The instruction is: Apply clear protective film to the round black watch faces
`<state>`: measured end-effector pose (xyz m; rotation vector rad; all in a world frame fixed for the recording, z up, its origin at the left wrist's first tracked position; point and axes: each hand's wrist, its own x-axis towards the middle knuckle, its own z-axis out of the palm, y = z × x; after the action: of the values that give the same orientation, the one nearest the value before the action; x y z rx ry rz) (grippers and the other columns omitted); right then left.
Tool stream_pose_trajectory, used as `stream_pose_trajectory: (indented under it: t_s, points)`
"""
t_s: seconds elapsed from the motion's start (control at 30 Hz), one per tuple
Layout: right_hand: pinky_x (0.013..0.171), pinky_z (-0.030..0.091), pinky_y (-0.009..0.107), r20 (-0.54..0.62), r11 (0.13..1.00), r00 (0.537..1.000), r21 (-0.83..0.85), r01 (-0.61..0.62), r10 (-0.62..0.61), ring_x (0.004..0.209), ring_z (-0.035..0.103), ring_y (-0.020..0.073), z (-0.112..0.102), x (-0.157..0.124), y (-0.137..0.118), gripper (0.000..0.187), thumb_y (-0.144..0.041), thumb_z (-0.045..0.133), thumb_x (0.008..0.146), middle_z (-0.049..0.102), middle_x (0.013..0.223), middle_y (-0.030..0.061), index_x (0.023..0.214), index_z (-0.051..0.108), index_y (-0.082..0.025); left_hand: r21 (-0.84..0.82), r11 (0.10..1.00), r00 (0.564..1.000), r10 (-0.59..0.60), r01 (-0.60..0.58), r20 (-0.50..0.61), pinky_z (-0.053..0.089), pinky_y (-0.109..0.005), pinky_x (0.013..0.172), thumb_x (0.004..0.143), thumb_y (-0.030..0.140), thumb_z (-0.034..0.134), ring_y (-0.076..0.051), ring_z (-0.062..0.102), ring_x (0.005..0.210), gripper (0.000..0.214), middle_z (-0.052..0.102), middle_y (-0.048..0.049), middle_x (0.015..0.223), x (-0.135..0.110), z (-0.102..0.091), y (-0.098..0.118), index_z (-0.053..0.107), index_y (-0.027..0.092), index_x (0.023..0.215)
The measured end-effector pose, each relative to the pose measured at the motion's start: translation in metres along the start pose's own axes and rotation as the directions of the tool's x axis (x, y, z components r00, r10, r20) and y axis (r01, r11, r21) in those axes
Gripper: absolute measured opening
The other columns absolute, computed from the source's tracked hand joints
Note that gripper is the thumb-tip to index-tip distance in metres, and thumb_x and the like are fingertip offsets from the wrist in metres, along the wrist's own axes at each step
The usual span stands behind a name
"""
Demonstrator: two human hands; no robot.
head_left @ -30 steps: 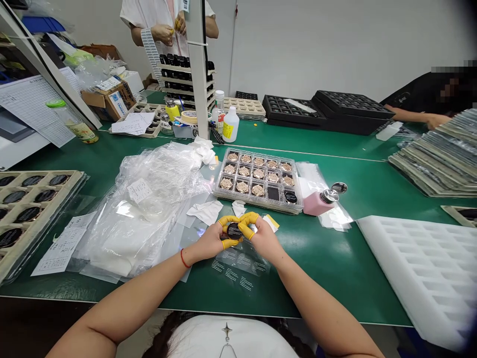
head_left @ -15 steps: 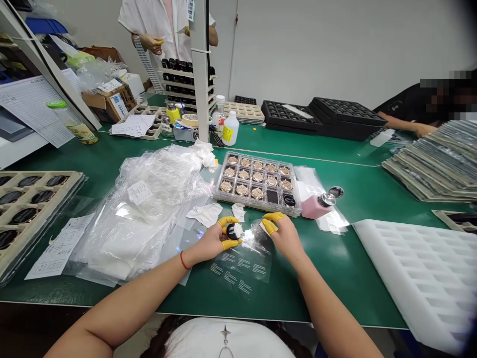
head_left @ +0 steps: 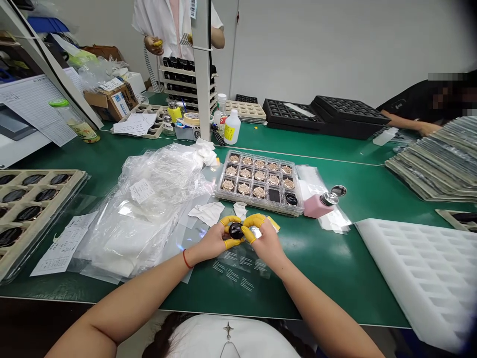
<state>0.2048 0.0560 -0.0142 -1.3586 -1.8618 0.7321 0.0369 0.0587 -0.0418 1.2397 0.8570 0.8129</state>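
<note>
My left hand (head_left: 214, 239), with yellow finger cots on its fingertips, grips a round black-faced watch case (head_left: 235, 230) bearing small white print. At the right edge of that case, my right hand (head_left: 263, 238) has its yellow-covered thumb and fingers pinched together; what is between them is hidden. Under both hands lies a clear film sheet (head_left: 233, 276) printed with blocks of white text. Just beyond the hands, a clear tray (head_left: 261, 202) holds several gold-coloured watch cases and one black disc. Crumpled white wipes (head_left: 206, 214) lie near my left hand.
Plastic bags (head_left: 149, 219) heap up on the left, beside a beige tray (head_left: 80, 176) of dark watch cases. To the right are a pink pump bottle (head_left: 316, 206), a white foam tray (head_left: 413, 268) and stacked trays (head_left: 436, 164). Co-workers (head_left: 175, 30) are across the table.
My right hand has moved left, from beside the watch case onto its right edge. More of the dark face with white print shows now, with less glare. My left hand keeps its grip.
</note>
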Motion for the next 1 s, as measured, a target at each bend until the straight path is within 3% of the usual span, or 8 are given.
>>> stream_pose_trajectory:
  t_s: [0.07,0.2,0.33,0.53,1.0]
  points:
    - [0.083,0.038,0.037,0.018,0.995,1.0,0.092,-0.022,0.021,0.09,0.053,0.0203,-0.003,0.002,-0.003,0.006,-0.023,0.055,0.079,0.061,0.09,0.0027,0.073,0.057,-0.022,-0.008,1.0,1.0,0.012,-0.012,0.0,0.049,-0.027,0.076,0.07,0.023,0.07,-0.014,0.06,0.083,0.046,0.059,-0.0028,0.099,0.0,0.0,0.0,0.048,0.021,0.111]
    - [0.087,0.038,0.036,0.086,0.934,0.983,0.308,-0.182,0.164,0.095,0.053,0.0199,-0.002,0.007,-0.002,0.011,-0.03,0.055,0.078,0.06,0.098,0.0032,0.072,0.056,-0.021,-0.033,0.999,0.999,0.02,-0.019,0.026,0.049,-0.029,0.078,0.072,0.021,0.069,-0.015,0.062,0.084,0.047,0.061,-0.003,0.096,-0.001,-0.001,0.0,0.047,0.022,0.113]
    - [0.084,0.041,0.035,0.171,0.874,0.959,0.401,-0.277,0.225,0.093,0.054,0.0201,0.006,0.007,0.003,0.012,-0.032,0.056,0.076,0.059,0.097,0.0036,0.075,0.058,-0.02,-0.063,0.998,0.999,0.024,-0.021,0.047,0.049,-0.03,0.079,0.072,0.021,0.069,-0.017,0.062,0.086,0.048,0.062,-0.0043,0.1,-0.001,-0.001,-0.001,0.047,0.022,0.114]
    - [0.079,0.043,0.033,0.178,0.887,0.963,0.382,-0.259,0.205,0.09,0.054,0.0204,0.007,0.006,0.004,0.013,-0.033,0.056,0.075,0.06,0.084,0.0028,0.073,0.058,-0.02,-0.063,0.998,0.998,0.016,-0.013,0.053,0.049,-0.031,0.079,0.072,0.022,0.07,-0.017,0.062,0.086,0.049,0.062,-0.0046,0.1,-0.001,-0.001,-0.003,0.047,0.022,0.115]
    - [0.079,0.043,0.033,0.153,0.899,0.967,0.362,-0.245,0.202,0.088,0.055,0.02,0.006,0.005,0.003,0.009,-0.028,0.054,0.075,0.059,0.082,0.0025,0.071,0.056,-0.02,-0.065,0.998,0.998,0.014,-0.01,0.068,0.049,-0.034,0.082,0.072,0.021,0.07,-0.018,0.063,0.088,0.05,0.064,-0.005,0.099,-0.001,-0.001,-0.004,0.046,0.022,0.116]
